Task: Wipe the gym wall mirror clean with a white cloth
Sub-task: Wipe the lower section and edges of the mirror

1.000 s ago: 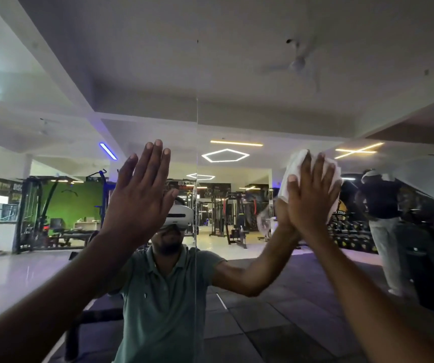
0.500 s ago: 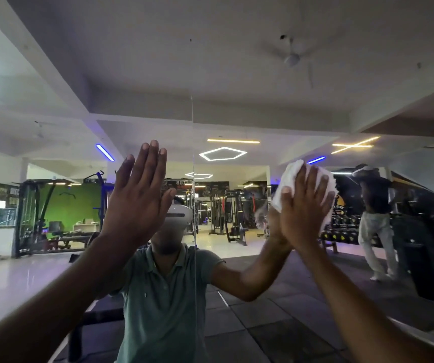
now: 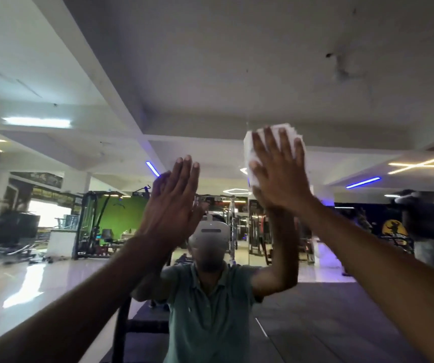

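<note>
Right hand, fingers spread flat, presses the white cloth high on the mirror while the open left hand braces nearby; overlapping, evenly pressed strokes should avoid streaks.

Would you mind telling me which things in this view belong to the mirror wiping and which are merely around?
Part of the job:
white cloth, pressed flat under the right hand
mirror
left hand, flat against the glass

Just around (reflections):
green-backed weight rack
ceiling lights
</note>
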